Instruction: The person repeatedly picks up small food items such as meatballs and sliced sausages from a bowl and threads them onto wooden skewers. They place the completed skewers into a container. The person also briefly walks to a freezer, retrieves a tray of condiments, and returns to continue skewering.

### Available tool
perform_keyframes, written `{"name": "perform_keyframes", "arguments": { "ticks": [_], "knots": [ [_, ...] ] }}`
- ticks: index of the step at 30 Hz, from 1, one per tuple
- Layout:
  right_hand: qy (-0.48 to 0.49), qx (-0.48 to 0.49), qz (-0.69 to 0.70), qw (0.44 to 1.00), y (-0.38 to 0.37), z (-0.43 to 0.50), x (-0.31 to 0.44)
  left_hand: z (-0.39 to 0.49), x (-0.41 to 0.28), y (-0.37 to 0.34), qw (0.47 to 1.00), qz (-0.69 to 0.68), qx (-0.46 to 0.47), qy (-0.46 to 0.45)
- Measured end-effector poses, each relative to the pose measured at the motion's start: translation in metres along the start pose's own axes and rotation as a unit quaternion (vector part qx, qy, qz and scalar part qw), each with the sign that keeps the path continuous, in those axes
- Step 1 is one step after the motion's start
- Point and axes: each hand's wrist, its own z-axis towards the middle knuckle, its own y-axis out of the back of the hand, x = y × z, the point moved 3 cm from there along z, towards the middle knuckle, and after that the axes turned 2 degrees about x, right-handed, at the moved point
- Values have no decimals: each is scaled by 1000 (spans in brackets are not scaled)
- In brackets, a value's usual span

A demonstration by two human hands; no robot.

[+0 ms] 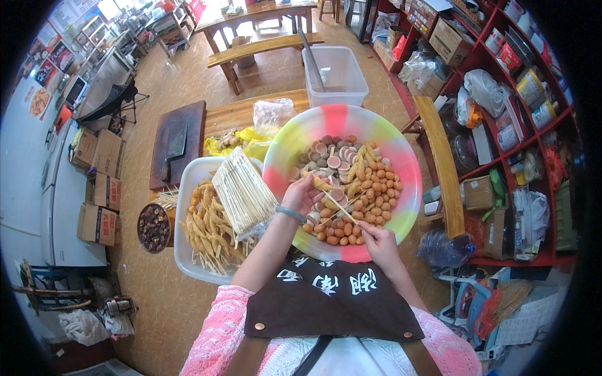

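My left hand [302,193] holds a yellowish-brown, elongated food piece [322,184] over a large multicoloured basin [408,188]. In my right hand [379,239] is the lower end of a wooden skewer [339,207], which slants up toward that piece; whether its tip has gone in I cannot tell. The basin holds small brown eggs [376,186], pink round slices [333,162], dark and grey balls and more elongated pieces. Left of it, a white plastic tub [181,249] contains skewered food [207,235], with a plastic-wrapped bundle of skewers [245,192] lying on top.
A cleaver [177,140] lies on a dark cutting board [194,117] at the left. Beside the tub stands a bowl of dark mushrooms [154,228]. Behind the basin is a clear plastic bin [336,96]. A wooden bench [439,174] and red shelves [496,157] stand at the right.
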Motion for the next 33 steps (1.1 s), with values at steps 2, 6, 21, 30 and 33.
{"name": "perform_keyframes", "arguments": {
  "ticks": [2,6,21,30,33],
  "knots": [
    [12,-10,-8,1000,-1,-1,4,-1,1,1,999,40,-8,-11],
    [-17,1,-49,999,-3,-2,14,-4,7,-1,997,79,-25,-5],
    [-24,-20,33,999,-31,22,7,-21,47,-30,995,57,55,55],
    [-71,-69,169,981,-6,39,-12,31,31,8,756,643,-12,-123],
    [-98,-57,174,978,0,36,-12,40,46,12,487,860,31,-151]
  ]
}}
